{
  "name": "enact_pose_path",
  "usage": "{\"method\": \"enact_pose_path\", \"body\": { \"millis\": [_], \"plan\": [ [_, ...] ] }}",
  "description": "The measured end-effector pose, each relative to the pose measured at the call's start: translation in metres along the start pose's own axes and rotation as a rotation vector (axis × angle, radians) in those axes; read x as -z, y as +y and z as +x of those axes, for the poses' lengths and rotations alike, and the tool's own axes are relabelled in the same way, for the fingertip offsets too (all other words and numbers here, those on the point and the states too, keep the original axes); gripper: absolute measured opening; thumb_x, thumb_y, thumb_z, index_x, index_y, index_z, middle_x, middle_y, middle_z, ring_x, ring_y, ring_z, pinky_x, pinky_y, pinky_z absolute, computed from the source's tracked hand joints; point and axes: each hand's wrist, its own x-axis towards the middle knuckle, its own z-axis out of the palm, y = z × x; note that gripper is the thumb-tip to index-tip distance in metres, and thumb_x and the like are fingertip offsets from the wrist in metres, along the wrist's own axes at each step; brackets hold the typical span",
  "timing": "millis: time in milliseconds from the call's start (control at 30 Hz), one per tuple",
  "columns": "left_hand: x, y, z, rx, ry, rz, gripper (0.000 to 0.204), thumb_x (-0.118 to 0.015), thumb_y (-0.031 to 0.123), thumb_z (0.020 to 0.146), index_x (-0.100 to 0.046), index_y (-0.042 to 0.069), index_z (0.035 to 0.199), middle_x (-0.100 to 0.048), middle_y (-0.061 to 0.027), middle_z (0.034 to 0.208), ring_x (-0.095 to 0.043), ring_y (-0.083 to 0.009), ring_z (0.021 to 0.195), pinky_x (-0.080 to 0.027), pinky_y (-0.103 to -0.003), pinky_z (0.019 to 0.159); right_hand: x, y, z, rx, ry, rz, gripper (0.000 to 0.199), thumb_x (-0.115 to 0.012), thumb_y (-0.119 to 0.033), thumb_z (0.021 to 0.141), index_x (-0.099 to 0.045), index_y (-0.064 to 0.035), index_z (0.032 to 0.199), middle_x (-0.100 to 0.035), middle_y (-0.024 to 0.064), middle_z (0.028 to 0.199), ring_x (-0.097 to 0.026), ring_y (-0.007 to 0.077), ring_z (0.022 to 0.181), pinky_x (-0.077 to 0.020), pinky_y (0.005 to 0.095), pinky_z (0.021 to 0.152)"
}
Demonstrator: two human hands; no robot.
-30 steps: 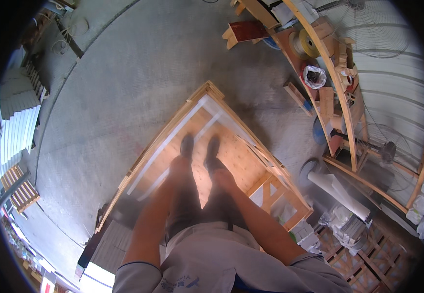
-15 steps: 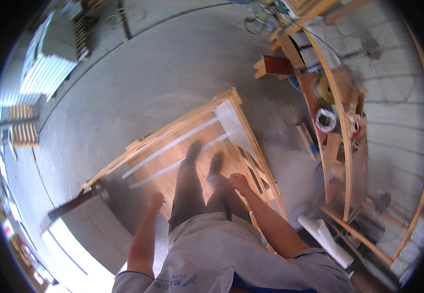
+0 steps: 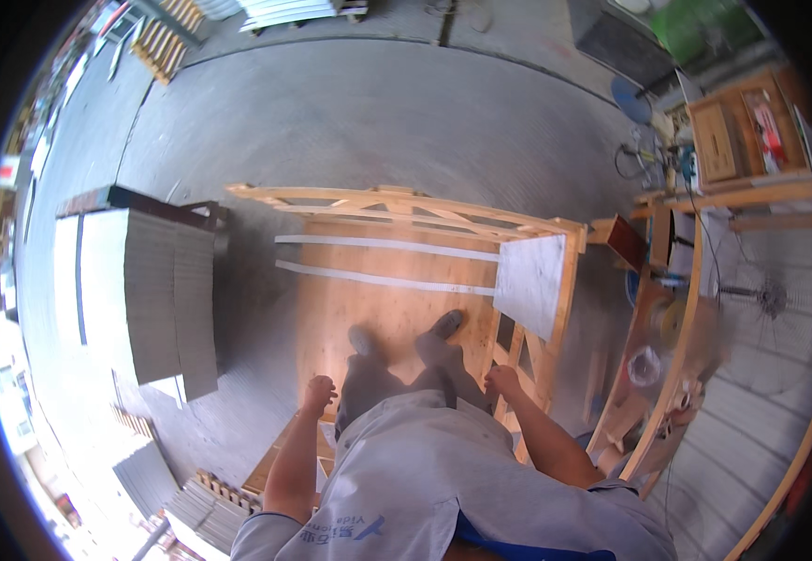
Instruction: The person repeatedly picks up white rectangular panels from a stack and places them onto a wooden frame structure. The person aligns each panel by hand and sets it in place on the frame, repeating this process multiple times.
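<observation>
I see the person standing on a big wooden frame point(image 3: 397, 280) on the floor. The left hand point(image 3: 317, 393) hangs free, and the right hand point(image 3: 502, 381) is near the frame's right rail point(image 3: 528, 360).

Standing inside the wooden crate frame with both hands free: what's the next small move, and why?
Probably bring the right hand down onto the slatted side frame just beside it. That hand hangs right next to the frame's top rail, empty as far as the view shows, while the left hand hovers over the plywood base's edge, touching nothing. The feet stand on the base, so the nearest rail looks like the easiest thing to hold.
</observation>
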Motion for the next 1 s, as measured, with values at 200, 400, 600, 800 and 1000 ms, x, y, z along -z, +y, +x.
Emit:
{"method": "enact_pose_path", "body": {
  "millis": [200, 400, 600, 800, 1000],
  "plan": [
    [0.062, -0.054, 0.016, -0.061, 0.005, -0.252, 0.025, -0.049, 0.021, 0.087, -0.055, 0.003, 0.103, -0.062, -0.0128, 0.090, -0.064, -0.0224, 0.072, -0.049, -0.033, 0.056, -0.086, -0.103, 0.044, 0.313, 0.019, -0.628, 0.014, -0.057, -0.013, 0.084, -0.065, -0.0022, 0.080, -0.063, 0.0074, 0.067, -0.062, 0.0162, 0.057, -0.0483, 0.0280, 0.048],
    [0.136, -0.118, 0.028, -0.006, -0.028, -0.242, 0.024, -0.052, 0.026, 0.089, -0.054, 0.006, 0.103, -0.062, -0.0116, 0.090, -0.065, -0.0226, 0.069, -0.048, -0.032, 0.053, -0.240, -0.154, 0.017, 0.153, 0.016, -0.188, 0.011, -0.060, -0.013, 0.078, -0.060, -0.0045, 0.072, -0.062, 0.0078, 0.064, -0.061, 0.0174, 0.053, -0.0479, 0.0305, 0.046],
    [0.202, -0.140, 0.022, -0.036, 0.061, -0.319, 0.031, -0.050, 0.025, 0.088, -0.052, 0.003, 0.110, -0.061, -0.0154, 0.095, -0.065, -0.0254, 0.073, -0.049, -0.032, 0.055, -0.347, -0.174, -0.023, 0.311, -0.178, -0.706, 0.021, -0.055, -0.022, 0.076, -0.064, -0.0032, 0.071, -0.066, 0.0133, 0.066, -0.066, 0.0274, 0.062, -0.0523, 0.0395, 0.062],
    [0.233, -0.145, 0.031, -0.058, 0.113, -0.390, 0.039, -0.047, 0.026, 0.090, -0.049, 0.000, 0.120, -0.062, -0.0188, 0.101, -0.065, -0.0278, 0.078, -0.052, -0.036, 0.058, -0.361, -0.191, 0.019, 0.233, 0.008, -0.450, 0.020, -0.054, -0.019, 0.078, -0.066, -0.0041, 0.077, -0.067, 0.0109, 0.068, -0.063, 0.0194, 0.054, -0.0508, 0.0340, 0.053],
    [0.229, -0.173, 0.022, -0.051, 0.130, -0.544, 0.038, -0.049, 0.027, 0.091, -0.051, 0.001, 0.119, -0.063, -0.0162, 0.102, -0.065, -0.0267, 0.076, -0.050, -0.032, 0.056, -0.346, -0.204, 0.053, 0.238, 0.007, -0.637, 0.020, -0.055, -0.018, 0.079, -0.066, -0.0027, 0.072, -0.066, 0.0098, 0.065, -0.064, 0.0191, 0.054, -0.0517, 0.0313, 0.049]
  ]
}}
